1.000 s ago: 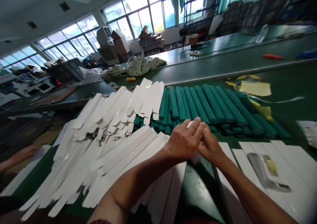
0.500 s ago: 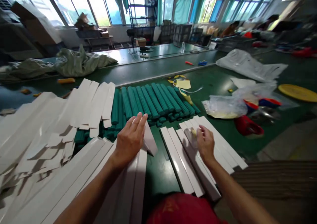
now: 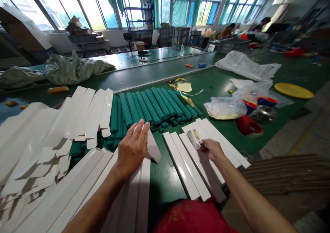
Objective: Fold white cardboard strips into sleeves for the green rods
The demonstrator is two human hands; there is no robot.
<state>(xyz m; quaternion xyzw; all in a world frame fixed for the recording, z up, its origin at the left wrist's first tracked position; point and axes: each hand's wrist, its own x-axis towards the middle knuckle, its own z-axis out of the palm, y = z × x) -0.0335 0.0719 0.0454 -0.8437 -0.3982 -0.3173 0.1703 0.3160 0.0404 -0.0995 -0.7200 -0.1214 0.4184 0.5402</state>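
Note:
My left hand [image 3: 132, 147] lies with fingers stretched over the far end of a long white box [image 3: 143, 185]; a white end flap [image 3: 153, 147] stands out beside the fingers. What the thumb does is hidden. In my right hand [image 3: 213, 149] is a small tape dispenser [image 3: 194, 139] with a yellowish roll core, gripped by its reddish-brown end. It is over several narrow white boxes [image 3: 184, 164] lying side by side on the right. Beyond my left hand, ribbed green rods [image 3: 148, 106] are stacked in rows.
Flat white cartons [image 3: 33, 133] overlap in a pile on the left. On the green table [image 3: 165, 185], plastic bags [image 3: 227, 107], a red cup-like item [image 3: 249, 125] and a yellow disc [image 3: 294, 90] lie to the right. A crumpled sack [image 3: 74, 68] rests behind. Two people sit far off.
My right hand has turned and drawn slightly nearer, so the tape dispenser now shows clearly ahead of the fingers. My left hand stays on the box end. The whole view has shifted a little.

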